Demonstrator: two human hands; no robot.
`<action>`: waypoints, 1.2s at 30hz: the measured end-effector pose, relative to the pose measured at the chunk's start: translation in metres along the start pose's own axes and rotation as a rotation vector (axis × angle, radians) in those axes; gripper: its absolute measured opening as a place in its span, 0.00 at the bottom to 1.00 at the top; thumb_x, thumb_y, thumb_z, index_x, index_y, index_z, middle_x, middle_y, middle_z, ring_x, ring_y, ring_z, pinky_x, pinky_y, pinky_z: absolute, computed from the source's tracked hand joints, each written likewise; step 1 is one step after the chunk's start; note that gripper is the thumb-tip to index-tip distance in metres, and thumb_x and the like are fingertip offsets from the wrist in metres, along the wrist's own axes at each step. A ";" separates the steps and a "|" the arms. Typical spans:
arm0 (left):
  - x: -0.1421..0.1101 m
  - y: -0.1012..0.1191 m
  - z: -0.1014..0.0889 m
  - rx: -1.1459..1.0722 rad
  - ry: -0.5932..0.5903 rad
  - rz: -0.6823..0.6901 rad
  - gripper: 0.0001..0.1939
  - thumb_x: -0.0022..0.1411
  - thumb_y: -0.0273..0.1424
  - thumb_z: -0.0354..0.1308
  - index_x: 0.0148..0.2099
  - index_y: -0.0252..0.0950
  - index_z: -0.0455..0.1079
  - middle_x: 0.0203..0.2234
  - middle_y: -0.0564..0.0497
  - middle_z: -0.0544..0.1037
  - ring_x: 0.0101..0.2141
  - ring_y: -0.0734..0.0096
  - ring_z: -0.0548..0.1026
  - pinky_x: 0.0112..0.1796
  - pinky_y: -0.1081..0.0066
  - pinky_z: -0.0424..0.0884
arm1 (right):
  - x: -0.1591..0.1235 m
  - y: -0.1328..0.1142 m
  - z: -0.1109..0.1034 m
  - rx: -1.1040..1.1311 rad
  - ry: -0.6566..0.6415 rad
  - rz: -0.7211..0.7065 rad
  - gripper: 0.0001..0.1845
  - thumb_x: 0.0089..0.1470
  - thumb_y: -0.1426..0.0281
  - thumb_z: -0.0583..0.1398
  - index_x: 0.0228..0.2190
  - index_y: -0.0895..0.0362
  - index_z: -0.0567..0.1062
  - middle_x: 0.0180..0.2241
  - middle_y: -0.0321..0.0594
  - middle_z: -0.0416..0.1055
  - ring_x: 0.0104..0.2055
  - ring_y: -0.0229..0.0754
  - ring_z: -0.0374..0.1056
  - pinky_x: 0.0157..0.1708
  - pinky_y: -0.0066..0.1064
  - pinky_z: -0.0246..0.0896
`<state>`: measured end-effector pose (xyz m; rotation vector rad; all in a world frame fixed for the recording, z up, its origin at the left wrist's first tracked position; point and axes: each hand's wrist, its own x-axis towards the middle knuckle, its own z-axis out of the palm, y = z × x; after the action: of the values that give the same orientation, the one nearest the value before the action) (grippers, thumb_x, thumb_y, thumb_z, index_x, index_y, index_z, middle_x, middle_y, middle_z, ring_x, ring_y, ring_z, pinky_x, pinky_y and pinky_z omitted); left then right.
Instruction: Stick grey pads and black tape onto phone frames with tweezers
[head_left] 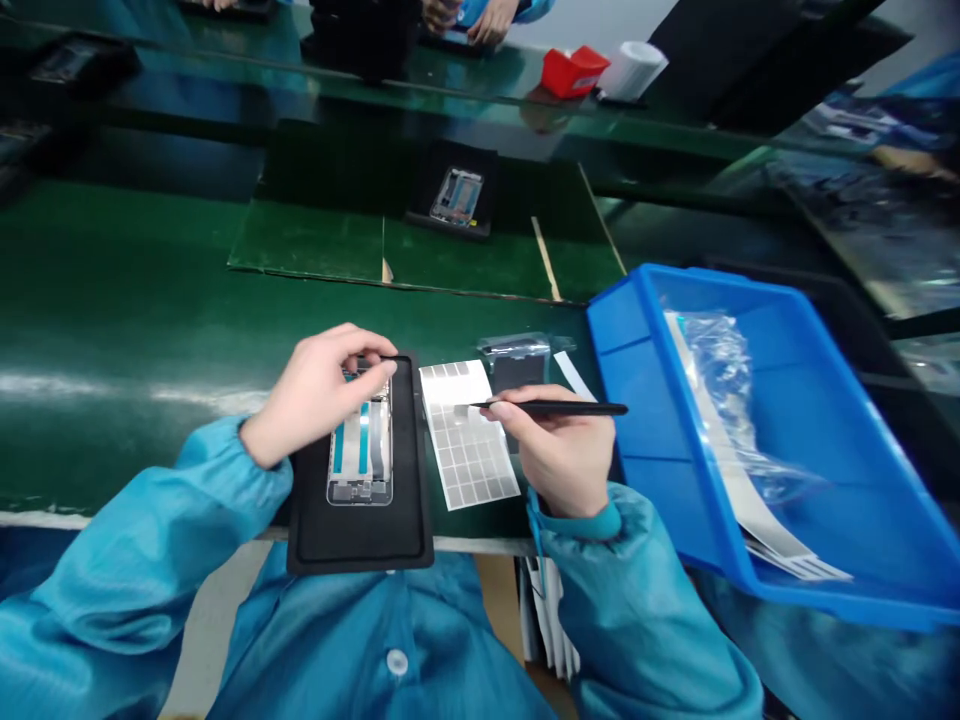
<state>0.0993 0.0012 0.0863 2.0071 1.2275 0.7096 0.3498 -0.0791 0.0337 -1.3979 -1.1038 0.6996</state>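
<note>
- Left hand [326, 385], bare, turquoise sleeve: comes over upper left edge of the black rectangular tray [360, 542]; thumb and fingers curled at the phone's top end, cannot tell if they pinch it or only rest there.
- Silver-rimmed opened phone body with blue and grey strips [361, 460]: lies flat in the tray, top end under the left fingertips, lower part uncovered; well clear of the right hand.
- Second silver-rimmed phone body [456, 197] on a black mat: beyond the tray, far side of the green table [150, 260].
- White sheet of grey rectangular labels [480, 470]: just right of the tray, flat.
- Right hand [570, 450], bare, same sleeve: right of the tray, fingers closed round a slim black pen-like tool [581, 408]; tip over the sheet, contact unclear.
- Clear plastic packet, dark inside [517, 368]: right of the tray, partly behind right hand.
- Blue plastic bin [656, 430]: farthest right of the tray, holding crumpled clear film [724, 375].
</note>
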 end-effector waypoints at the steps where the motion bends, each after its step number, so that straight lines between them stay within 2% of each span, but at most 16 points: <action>1: -0.001 0.002 -0.010 -0.052 -0.030 -0.055 0.11 0.62 0.37 0.60 0.43 0.38 0.79 0.33 0.51 0.78 0.31 0.72 0.72 0.33 0.71 0.68 | 0.000 -0.008 0.009 -0.006 -0.037 -0.021 0.09 0.44 0.66 0.74 0.29 0.52 0.81 0.28 0.37 0.80 0.30 0.46 0.78 0.34 0.40 0.77; 3: -0.001 0.004 -0.022 -0.123 -0.123 -0.119 0.14 0.59 0.42 0.63 0.41 0.38 0.80 0.30 0.52 0.78 0.29 0.73 0.70 0.29 0.72 0.65 | 0.002 -0.024 0.028 -0.009 -0.097 -0.065 0.09 0.43 0.67 0.74 0.28 0.52 0.81 0.28 0.37 0.81 0.31 0.46 0.78 0.34 0.39 0.77; 5: -0.001 0.004 -0.027 -0.157 -0.209 -0.127 0.14 0.57 0.42 0.66 0.40 0.38 0.81 0.29 0.52 0.77 0.28 0.74 0.70 0.28 0.73 0.64 | 0.003 -0.037 0.046 0.018 -0.141 -0.090 0.08 0.44 0.68 0.74 0.27 0.52 0.81 0.28 0.37 0.81 0.31 0.46 0.78 0.34 0.38 0.77; 9: -0.003 0.002 -0.025 -0.126 -0.246 -0.110 0.07 0.57 0.35 0.65 0.35 0.38 0.81 0.27 0.54 0.77 0.26 0.77 0.68 0.30 0.75 0.64 | 0.002 -0.044 0.065 0.059 -0.184 -0.113 0.06 0.45 0.70 0.73 0.26 0.52 0.81 0.28 0.37 0.81 0.32 0.44 0.78 0.34 0.36 0.76; 20: -0.006 -0.008 -0.025 -0.119 -0.301 -0.052 0.07 0.58 0.32 0.62 0.35 0.39 0.81 0.30 0.52 0.79 0.28 0.75 0.72 0.30 0.75 0.65 | -0.003 -0.037 0.074 0.061 -0.205 -0.052 0.10 0.45 0.64 0.74 0.27 0.53 0.81 0.28 0.38 0.80 0.32 0.44 0.78 0.34 0.36 0.76; 28: -0.009 -0.020 -0.030 -0.081 -0.266 -0.054 0.06 0.57 0.30 0.62 0.33 0.38 0.80 0.27 0.54 0.77 0.26 0.77 0.70 0.30 0.76 0.63 | -0.006 -0.032 0.079 0.116 -0.245 0.045 0.10 0.43 0.68 0.74 0.29 0.53 0.81 0.31 0.38 0.81 0.33 0.45 0.78 0.35 0.37 0.78; 34: -0.010 -0.021 -0.031 -0.091 -0.274 -0.044 0.06 0.58 0.31 0.62 0.33 0.37 0.80 0.28 0.53 0.77 0.27 0.76 0.70 0.29 0.75 0.63 | -0.007 -0.034 0.086 0.090 -0.275 0.018 0.08 0.43 0.68 0.74 0.27 0.52 0.81 0.29 0.37 0.81 0.32 0.45 0.79 0.34 0.36 0.78; 36: -0.011 -0.022 -0.032 -0.085 -0.268 -0.053 0.07 0.60 0.34 0.62 0.36 0.38 0.80 0.28 0.54 0.77 0.26 0.76 0.70 0.28 0.75 0.62 | -0.008 -0.033 0.087 0.079 -0.260 0.018 0.08 0.44 0.67 0.74 0.26 0.52 0.81 0.28 0.37 0.81 0.31 0.45 0.78 0.33 0.37 0.78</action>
<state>0.0594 0.0072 0.0883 1.9204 1.0703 0.4419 0.2616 -0.0545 0.0511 -1.2753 -1.2520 0.9475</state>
